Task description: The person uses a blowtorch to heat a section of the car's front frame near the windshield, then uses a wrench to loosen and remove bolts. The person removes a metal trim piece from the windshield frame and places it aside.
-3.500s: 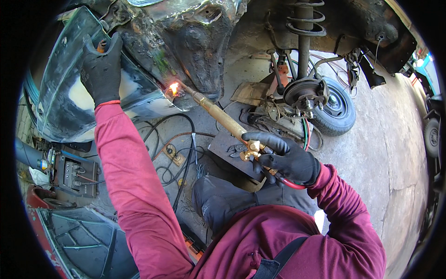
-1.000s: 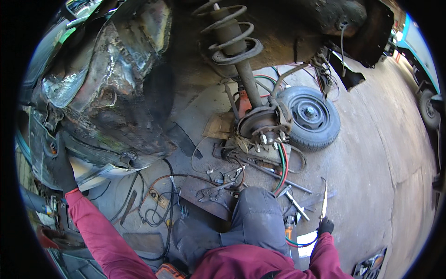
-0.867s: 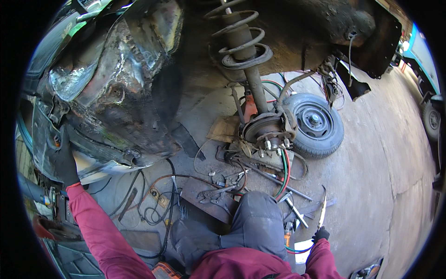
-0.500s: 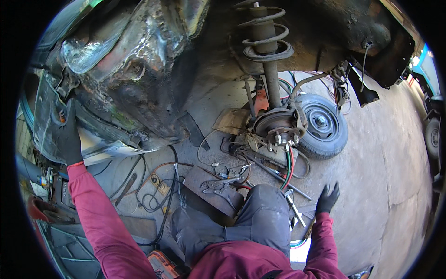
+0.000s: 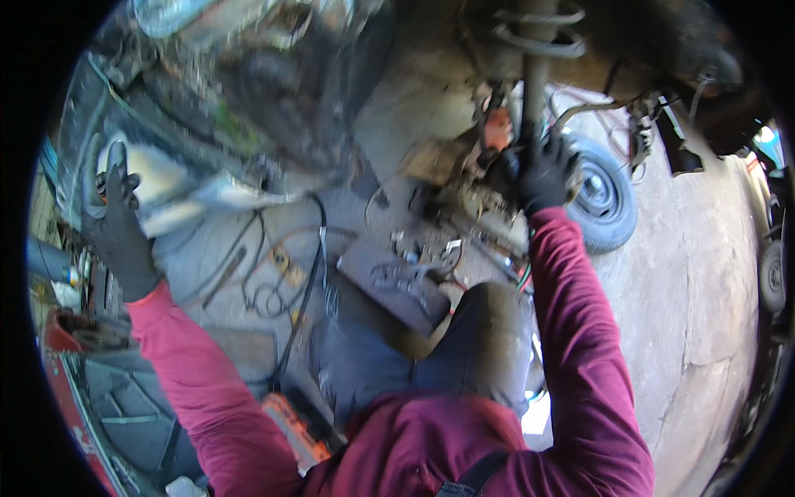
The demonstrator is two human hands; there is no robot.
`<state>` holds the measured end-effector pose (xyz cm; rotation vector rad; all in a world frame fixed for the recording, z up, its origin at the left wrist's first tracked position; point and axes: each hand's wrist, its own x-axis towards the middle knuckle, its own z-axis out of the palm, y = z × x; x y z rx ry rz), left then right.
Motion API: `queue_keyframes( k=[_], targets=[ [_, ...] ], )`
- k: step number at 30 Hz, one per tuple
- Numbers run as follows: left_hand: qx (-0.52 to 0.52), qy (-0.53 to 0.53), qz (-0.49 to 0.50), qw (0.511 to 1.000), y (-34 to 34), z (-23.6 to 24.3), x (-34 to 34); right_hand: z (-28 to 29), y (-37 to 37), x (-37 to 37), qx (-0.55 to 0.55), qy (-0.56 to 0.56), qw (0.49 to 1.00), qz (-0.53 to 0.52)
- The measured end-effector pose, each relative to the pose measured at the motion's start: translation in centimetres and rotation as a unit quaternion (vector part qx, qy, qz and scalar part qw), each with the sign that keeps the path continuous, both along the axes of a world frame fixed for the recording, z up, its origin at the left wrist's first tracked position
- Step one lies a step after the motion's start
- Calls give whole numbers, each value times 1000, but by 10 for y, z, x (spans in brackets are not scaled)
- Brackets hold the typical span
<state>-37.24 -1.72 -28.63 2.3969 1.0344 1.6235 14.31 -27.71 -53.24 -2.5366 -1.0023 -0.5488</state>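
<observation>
My left hand [image 5: 120, 224], in a dark glove, is raised beside the battered dark body panel [image 5: 166, 108] at the left. Its fingers are apart, some bent; a small orange spot shows among them, too blurred to name. My right hand [image 5: 545, 178], gloved too, is at the lower end of the suspension strut [image 5: 535, 103], its fingers appearing to close around the tube. A coil spring [image 5: 542, 40] circles the strut higher up. The brake disc and hub below are mostly hidden behind the right hand and blur.
A spare-looking wheel [image 5: 598, 186] lies right of the strut. By my knees, pliers-like tools [image 5: 402, 272] rest on a dark metal box [image 5: 373, 290]. Black cables [image 5: 319, 248] trail over the floor. An orange-and-black case [image 5: 294, 427] is by my left side.
My right hand has risen from beside my knee to the strut. The view has shifted, and my left hand's fingers are more spread against the panel.
</observation>
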Motion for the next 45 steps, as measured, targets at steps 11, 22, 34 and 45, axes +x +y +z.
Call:
queue_keyframes(
  k=[11,22,34,45],
  targets=[
    [-334,130,-144,922,-118,-361,84,-18,4,13,-49,-111,992,-33],
    [-282,361,-165,874,-208,-451,115,-27,-1,28,-66,-128,989,-23],
    [-276,330,-162,888,-203,-388,110,-28,-4,44,-92,-132,987,0],
    [-308,140,-129,932,-174,-348,52,-29,-2,34,-71,-116,991,-2]
  ],
)
